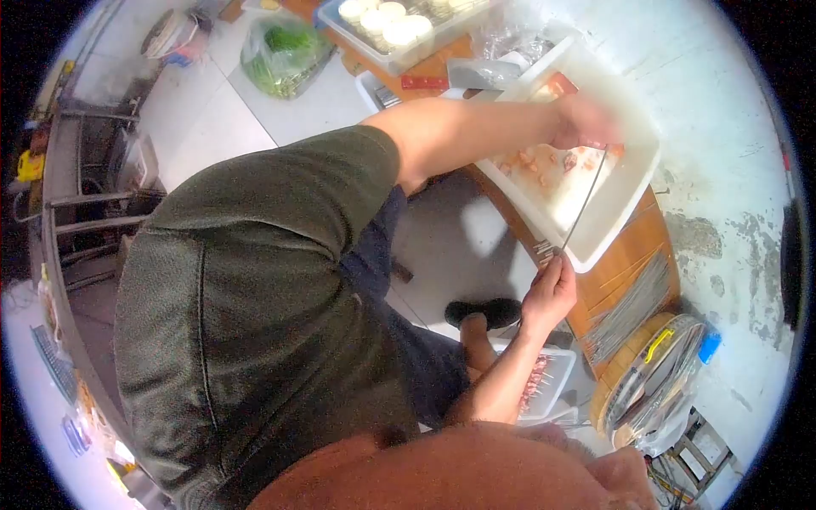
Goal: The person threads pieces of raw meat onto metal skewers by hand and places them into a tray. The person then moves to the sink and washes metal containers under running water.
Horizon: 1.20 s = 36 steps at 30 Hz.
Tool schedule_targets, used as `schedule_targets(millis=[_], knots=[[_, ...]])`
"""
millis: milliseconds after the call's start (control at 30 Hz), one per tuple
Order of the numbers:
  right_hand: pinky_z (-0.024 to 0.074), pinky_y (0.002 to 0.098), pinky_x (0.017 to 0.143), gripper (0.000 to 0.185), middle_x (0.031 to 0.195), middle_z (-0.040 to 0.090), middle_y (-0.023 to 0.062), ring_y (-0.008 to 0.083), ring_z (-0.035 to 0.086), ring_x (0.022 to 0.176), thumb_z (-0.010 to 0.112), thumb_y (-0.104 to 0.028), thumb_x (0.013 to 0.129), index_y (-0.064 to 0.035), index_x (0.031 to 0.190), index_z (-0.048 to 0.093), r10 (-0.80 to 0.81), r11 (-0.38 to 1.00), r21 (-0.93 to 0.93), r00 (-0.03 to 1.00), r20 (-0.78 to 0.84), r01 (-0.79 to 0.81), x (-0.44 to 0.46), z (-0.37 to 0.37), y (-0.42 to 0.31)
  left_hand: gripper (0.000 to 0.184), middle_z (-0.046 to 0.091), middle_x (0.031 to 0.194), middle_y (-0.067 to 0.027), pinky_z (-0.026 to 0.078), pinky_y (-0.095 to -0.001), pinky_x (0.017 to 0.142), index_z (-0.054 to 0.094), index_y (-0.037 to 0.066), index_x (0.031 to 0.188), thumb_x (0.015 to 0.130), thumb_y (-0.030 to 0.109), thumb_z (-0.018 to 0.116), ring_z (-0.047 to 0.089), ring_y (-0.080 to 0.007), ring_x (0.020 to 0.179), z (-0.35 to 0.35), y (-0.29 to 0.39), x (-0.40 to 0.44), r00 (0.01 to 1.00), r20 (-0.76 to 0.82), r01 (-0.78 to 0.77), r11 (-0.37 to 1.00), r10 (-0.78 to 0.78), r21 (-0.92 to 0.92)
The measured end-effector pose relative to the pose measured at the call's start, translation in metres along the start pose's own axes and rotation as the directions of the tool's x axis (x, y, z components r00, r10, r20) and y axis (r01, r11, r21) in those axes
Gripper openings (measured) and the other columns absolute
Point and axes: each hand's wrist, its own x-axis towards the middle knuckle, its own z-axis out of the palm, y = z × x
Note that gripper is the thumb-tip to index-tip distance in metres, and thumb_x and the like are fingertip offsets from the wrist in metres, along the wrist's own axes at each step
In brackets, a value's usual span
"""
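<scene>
Some meat in tub, bagged greens; skewer held

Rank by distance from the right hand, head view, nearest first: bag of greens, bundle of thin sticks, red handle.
From the right hand:
1. Bundle of thin sticks: just to its right in the picture, on the wooden table.
2. Red handle: up and left, past the other forearm.
3. Bag of greens: farthest, upper left.
</scene>
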Motion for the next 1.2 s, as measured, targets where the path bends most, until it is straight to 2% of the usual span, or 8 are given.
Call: schedule_targets(millis=[133,433,633,833,933,1033,1100,1200], knots=[[0.0336,0.0201,0.049,0.026,0.064,0.050,-0.0037,0.0034,0.042,0.056,0.051,-0.017,0.099,0.0020,0.108,0.067,-0.012,1.000,0.010,1.000,0.005,0.012,0.001,0.001,0.003,0.010,0.063,0.095,-0.0130,0.054,-0.0303,0.078,0.058,0.000,0.095,0.089,0.007,0.062,0.064,-0.0218,0.086,-0.011,-0.005,0.010,0.997,0.074,0.011,0.999,-0.009,-0.036],[0.0340,0.0202,0.050,0.026,0.064,0.049,-0.0039,0.0036,0.042,0.056,0.051,-0.016,0.099,0.0029,0.109,0.066,-0.053,0.999,0.003,0.999,0.007,0.053,0.005,0.005,0.002,0.012,0.062,0.093,-0.0136,0.053,-0.0286,0.076,0.055,-0.003,0.096,0.091,0.007,0.060,0.063,-0.0200,0.083,0.006,0.002,-0.003,0.999,0.035,-0.012,0.999,0.011,0.033],[0.0349,0.0209,0.051,0.026,0.067,0.052,-0.0026,0.0044,0.043,0.057,0.052,-0.017,0.098,0.0023,0.109,0.065,-0.078,0.997,0.003,0.997,0.004,0.078,0.013,0.003,0.017,0.013,0.063,0.091,-0.0131,0.053,-0.0288,0.072,0.056,-0.003,0.095,0.092,0.010,0.059,0.062,-0.0190,0.079,-0.021,-0.005,0.025,0.979,0.199,0.048,0.999,-0.048,0.005],[0.0342,0.0210,0.051,0.026,0.066,0.051,-0.0030,0.0047,0.042,0.057,0.052,-0.017,0.098,0.0028,0.109,0.065,-0.023,0.999,0.026,1.000,0.007,0.023,0.013,0.003,0.009,0.014,0.061,0.086,-0.0098,0.053,-0.0288,0.072,0.056,0.000,0.091,0.092,0.013,0.061,0.063,-0.0182,0.075,0.013,0.013,-0.014,0.999,0.009,-0.042,0.999,0.042,0.013],[0.0332,0.0211,0.050,0.026,0.066,0.050,-0.0032,0.0046,0.042,0.057,0.052,-0.017,0.099,0.0030,0.109,0.065,-0.001,0.998,0.055,1.000,0.000,0.001,0.014,0.005,0.008,0.013,0.061,0.084,-0.0099,0.050,-0.0260,0.064,0.057,0.000,0.091,0.091,0.012,0.062,0.060,-0.0156,0.070,0.018,0.014,-0.016,0.997,-0.078,-0.031,0.999,0.029,-0.014],[0.0322,0.0210,0.050,0.026,0.065,0.050,-0.0034,0.0044,0.041,0.057,0.052,-0.017,0.099,0.0034,0.109,0.065,0.002,0.999,0.037,1.000,0.011,-0.003,0.015,0.004,0.005,0.011,0.062,0.086,-0.0107,0.045,-0.0234,0.055,0.057,0.001,0.090,0.091,0.010,0.063,0.055,-0.0129,0.064,-0.010,0.003,0.008,0.993,0.104,-0.042,0.996,0.051,-0.079],[0.0315,0.0208,0.050,0.026,0.065,0.050,-0.0035,0.0044,0.041,0.057,0.052,-0.017,0.099,0.0037,0.109,0.065,-0.023,1.000,0.015,1.000,0.015,0.023,0.017,0.004,0.006,0.010,0.062,0.086,-0.0106,0.041,-0.0227,0.051,0.058,0.000,0.090,0.090,0.008,0.063,0.051,-0.0115,0.061,-0.007,0.007,0.001,0.980,0.149,-0.151,0.981,0.133,0.121],[0.0318,0.0209,0.050,0.026,0.066,0.049,-0.0034,0.0043,0.041,0.057,0.052,-0.016,0.099,0.0042,0.109,0.065,-0.029,0.999,0.027,0.999,0.015,0.029,0.016,0.006,0.000,0.010,0.061,0.085,-0.0104,0.042,-0.0229,0.052,0.058,-0.002,0.091,0.088,0.006,0.065,0.050,-0.0112,0.061,-0.001,0.012,-0.008,0.973,0.163,-0.191,0.964,0.161,0.184]])
